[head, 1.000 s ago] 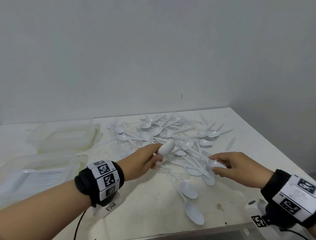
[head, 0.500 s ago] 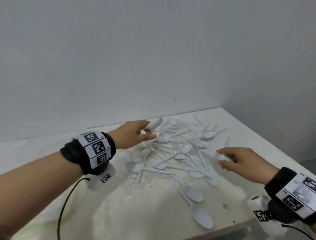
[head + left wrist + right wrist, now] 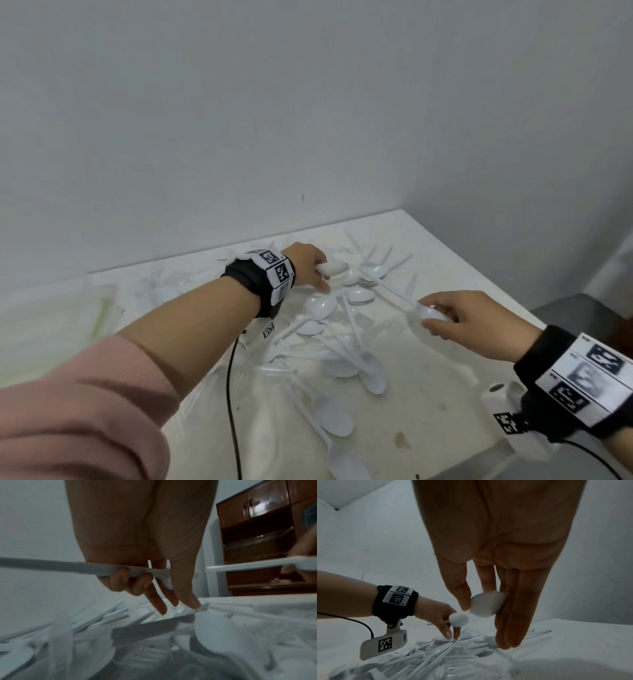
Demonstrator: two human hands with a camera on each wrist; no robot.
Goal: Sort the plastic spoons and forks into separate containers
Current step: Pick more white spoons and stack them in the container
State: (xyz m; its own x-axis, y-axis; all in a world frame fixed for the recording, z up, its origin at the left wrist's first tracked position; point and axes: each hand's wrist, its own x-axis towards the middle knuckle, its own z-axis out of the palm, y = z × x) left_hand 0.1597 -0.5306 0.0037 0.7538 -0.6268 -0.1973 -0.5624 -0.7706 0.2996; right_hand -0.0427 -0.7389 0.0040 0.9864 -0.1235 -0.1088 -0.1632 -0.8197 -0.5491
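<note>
A pile of white plastic spoons [image 3: 337, 329] mixed with clear forks lies on the white table [image 3: 421, 411]. My left hand [image 3: 318, 277] is over the pile's far side. Its last two fingers curl round a white spoon [image 3: 334, 268], whose handle [image 3: 60, 565] crosses the palm. Its thumb and other fingers [image 3: 159, 605] reach down and touch the pile. My right hand [image 3: 431, 318] hovers at the pile's right side and pinches another white spoon [image 3: 486, 605] by its bowl between the thumb and fingers. Its handle [image 3: 387, 289] points away over the pile.
Clear plastic containers [image 3: 51, 305] stand blurred at the table's left. A black cable [image 3: 233, 394] hangs from my left wrist across the table. The table's right edge [image 3: 496, 284] drops off beside my right hand. A dark wooden cabinet [image 3: 257, 536] stands beyond it.
My left hand has carried its spoon from the near left to the pile's far side and reached down. The right hand has kept its spoon and lifted a little.
</note>
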